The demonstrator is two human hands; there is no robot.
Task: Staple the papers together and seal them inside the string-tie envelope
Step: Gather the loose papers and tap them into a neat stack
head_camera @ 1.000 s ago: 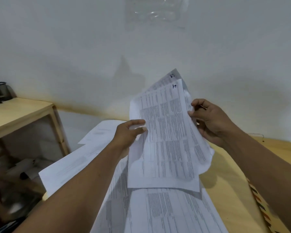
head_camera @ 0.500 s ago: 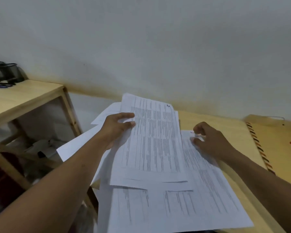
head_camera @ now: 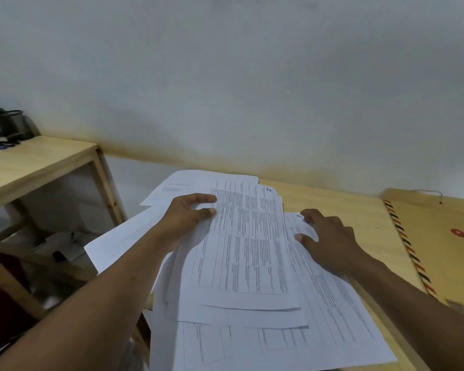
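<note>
A small stack of printed sheets (head_camera: 241, 250) lies on top of several other loose papers (head_camera: 279, 344) spread over the wooden table (head_camera: 332, 202). My left hand (head_camera: 188, 220) grips the stack's left edge, thumb and forefinger on top of it. My right hand (head_camera: 330, 236) rests with spread fingers on a separate printed sheet (head_camera: 340, 298) just right of the stack. The brown string-tie envelope (head_camera: 439, 253), with a striped border and a red button, lies flat at the table's right side, apart from both hands. No stapler is in view.
A lower wooden shelf unit (head_camera: 38, 162) stands to the left, with dark desk items (head_camera: 6, 127) at its far end. Blank white sheets (head_camera: 123, 239) overhang the table's left edge. A white wall runs close behind the table.
The stack came down from being held upright in the air onto the table. My right hand let go of it and now rests on the sheet to the right.
</note>
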